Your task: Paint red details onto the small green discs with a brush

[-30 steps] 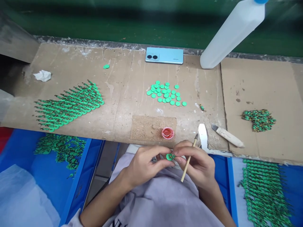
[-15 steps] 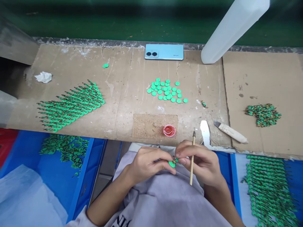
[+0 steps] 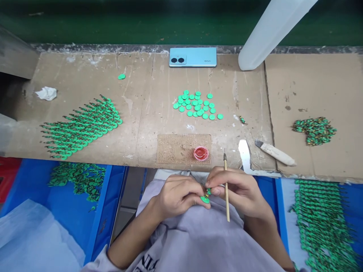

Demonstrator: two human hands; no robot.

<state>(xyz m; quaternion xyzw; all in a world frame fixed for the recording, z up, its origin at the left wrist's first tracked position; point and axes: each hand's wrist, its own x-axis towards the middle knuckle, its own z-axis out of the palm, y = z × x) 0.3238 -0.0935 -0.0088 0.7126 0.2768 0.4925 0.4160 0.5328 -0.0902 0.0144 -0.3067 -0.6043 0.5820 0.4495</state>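
My left hand (image 3: pixel 180 195) pinches a green disc (image 3: pixel 204 199) between thumb and fingers above my lap. Against the disc, my right hand (image 3: pixel 236 189) holds a small green and gold piece (image 3: pixel 208 191) at its fingertips. A thin wooden stick with a dark needle tip (image 3: pixel 226 189) also lies across the fingers of my right hand, tip upward. Beyond my hands, a small cup of red liquid (image 3: pixel 201 153) sits on a speckled brown board (image 3: pixel 172 148). Loose green discs (image 3: pixel 197 103) are scattered behind it. The exact contact between disc and piece is partly hidden by my fingers.
Assembled green pieces (image 3: pixel 82 126) lie in rows at left. A phone (image 3: pixel 193 57), white post (image 3: pixel 272 32), knife (image 3: pixel 276 153) and green-gold pile (image 3: pixel 315 130) are on the cardboard-covered table. Blue trays (image 3: pixel 98 215) with green pieces stand below both sides.
The view has shifted slightly. The wooden stick in my right hand is more upright, and the green and gold piece stands more upright over the disc. Both hands keep their hold.
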